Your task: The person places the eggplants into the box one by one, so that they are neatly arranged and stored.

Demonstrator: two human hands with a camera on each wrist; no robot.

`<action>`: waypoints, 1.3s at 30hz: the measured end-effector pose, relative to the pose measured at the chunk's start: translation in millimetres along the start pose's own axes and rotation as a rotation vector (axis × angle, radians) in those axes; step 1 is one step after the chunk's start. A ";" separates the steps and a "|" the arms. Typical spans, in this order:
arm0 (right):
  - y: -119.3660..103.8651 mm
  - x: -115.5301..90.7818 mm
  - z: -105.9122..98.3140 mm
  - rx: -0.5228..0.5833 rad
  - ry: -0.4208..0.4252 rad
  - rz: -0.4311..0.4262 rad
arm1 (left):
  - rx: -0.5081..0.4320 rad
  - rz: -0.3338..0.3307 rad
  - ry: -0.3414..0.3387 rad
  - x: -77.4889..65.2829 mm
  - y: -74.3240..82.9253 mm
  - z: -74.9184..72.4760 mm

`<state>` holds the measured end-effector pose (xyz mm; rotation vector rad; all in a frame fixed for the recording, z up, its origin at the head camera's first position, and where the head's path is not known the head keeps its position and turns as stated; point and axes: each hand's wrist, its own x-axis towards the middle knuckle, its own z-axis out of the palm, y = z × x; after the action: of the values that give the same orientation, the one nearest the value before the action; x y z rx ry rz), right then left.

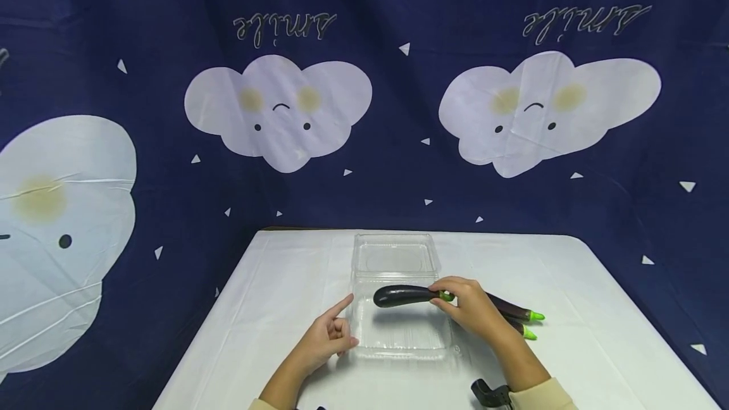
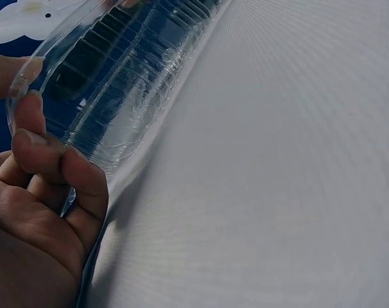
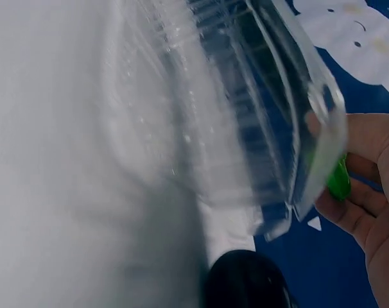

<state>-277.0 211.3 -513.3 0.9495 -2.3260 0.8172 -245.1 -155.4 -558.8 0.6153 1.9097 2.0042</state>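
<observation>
Behind everything I have a dark blue hanging cloth (image 1: 404, 112) printed with pale clouds, and in front of it the white worktop (image 1: 507, 258) that carries the rest. The clear plastic container (image 1: 404, 354) lies on it a little closer to the left edge than to the right, opened flat with one half toward the far edge and the other toward the near edge; I judge that this leaves its inside reachable from above. My left hand (image 1: 326, 338) is at the near half's left side, thumb and index finger spread with their tips at the rim, the other fingers loosely curled. I can make out nothing pinched in that grip, and I read it as a light touch to stop the thin plastic from skidding. My right hand (image 1: 469, 309) reaches in from the worktop's right side, its grip pinching one end of an eggplant (image 1: 401, 296). I have that eggplant roughly level above the near half, rounded end toward the left edge, its shadow beneath it; holding it by the end probably keeps my fingers off the slick body. Two more eggplants (image 1: 509, 306) lie between the container and the right edge, partly hidden by my hand, green ends toward that edge, likely handy for a right-side reach. Smallest is the held eggplant's green cap (image 3: 339, 179), which the right wrist view shows between my fingers.
</observation>
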 end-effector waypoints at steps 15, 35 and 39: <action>-3.8 18.1 37.2 -0.028 -0.068 -0.034 | -0.005 -0.011 0.010 0.8 0.4 1.2; -9.5 20.6 48.4 -0.172 -0.097 0.141 | 0.006 0.004 -0.003 0.7 -1.3 -0.5; -10.6 18.4 43.5 -0.171 -0.020 0.171 | 0.006 0.017 -0.018 0.2 -2.2 -1.3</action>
<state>-290.1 167.2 -528.4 0.6975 -2.4744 0.6633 -246.1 -156.3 -561.0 0.6513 1.9064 1.9975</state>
